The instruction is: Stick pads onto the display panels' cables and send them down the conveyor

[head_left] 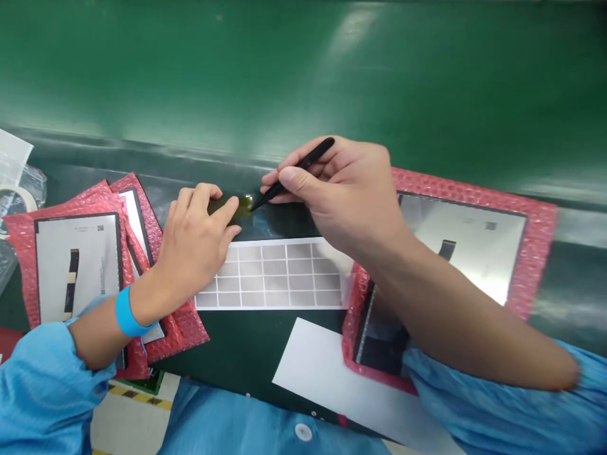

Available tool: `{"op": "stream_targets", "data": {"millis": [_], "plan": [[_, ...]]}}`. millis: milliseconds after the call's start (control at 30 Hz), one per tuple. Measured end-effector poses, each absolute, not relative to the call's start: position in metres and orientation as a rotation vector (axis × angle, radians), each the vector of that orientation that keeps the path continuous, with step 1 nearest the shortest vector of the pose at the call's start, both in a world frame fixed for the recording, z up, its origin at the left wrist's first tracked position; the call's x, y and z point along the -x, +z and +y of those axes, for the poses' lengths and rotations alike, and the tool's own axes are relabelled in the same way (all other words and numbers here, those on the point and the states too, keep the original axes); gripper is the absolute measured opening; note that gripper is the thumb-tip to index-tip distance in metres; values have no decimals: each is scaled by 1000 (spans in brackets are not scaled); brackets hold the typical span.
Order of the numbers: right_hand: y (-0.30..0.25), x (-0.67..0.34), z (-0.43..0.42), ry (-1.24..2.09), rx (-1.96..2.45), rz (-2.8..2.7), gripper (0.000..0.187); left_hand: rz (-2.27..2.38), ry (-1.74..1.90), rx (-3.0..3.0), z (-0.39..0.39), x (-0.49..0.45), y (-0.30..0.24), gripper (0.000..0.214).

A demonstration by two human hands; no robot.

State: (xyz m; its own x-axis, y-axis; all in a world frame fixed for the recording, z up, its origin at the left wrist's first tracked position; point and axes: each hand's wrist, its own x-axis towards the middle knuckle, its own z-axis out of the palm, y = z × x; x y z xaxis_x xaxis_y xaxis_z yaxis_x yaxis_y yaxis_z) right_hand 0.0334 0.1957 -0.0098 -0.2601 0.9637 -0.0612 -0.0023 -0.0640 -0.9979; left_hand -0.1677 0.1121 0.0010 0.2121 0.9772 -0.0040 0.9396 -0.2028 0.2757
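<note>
My right hand is closed on black tweezers, whose tip meets a yellowish film piece on the dark table. My left hand lies beside it, fingers pressed down on the left part of that film. Just below both hands lies a white sheet of grey rectangular stickers in a grid. My right forearm crosses a display panel resting on red bubble wrap.
Several panels in red bubble wrap are stacked at the left. A white paper sheet lies at the near edge. A tape roll sits at far left. A green conveyor belt runs behind.
</note>
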Motion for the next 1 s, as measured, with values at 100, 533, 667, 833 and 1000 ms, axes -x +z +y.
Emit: {"op": "stream_targets", "data": {"millis": [100,533,667,833,1000], "plan": [[-11,-33,196,1455,1122,-1324,28,1835,253,-2273,111,166,0,35],[-12,-35,203,1523,1089,-1317,18,1841,212,-2266,112,162,4,34],[-14,-34,205,1573,1100,-1316,21,1852,191,-2262,112,161,4,34],[-15,-35,208,1586,1121,-1294,22,1849,200,-2264,112,161,3,34],[-8,-34,205,1519,1155,-1305,17,1847,177,-2252,112,161,4,34]]}}
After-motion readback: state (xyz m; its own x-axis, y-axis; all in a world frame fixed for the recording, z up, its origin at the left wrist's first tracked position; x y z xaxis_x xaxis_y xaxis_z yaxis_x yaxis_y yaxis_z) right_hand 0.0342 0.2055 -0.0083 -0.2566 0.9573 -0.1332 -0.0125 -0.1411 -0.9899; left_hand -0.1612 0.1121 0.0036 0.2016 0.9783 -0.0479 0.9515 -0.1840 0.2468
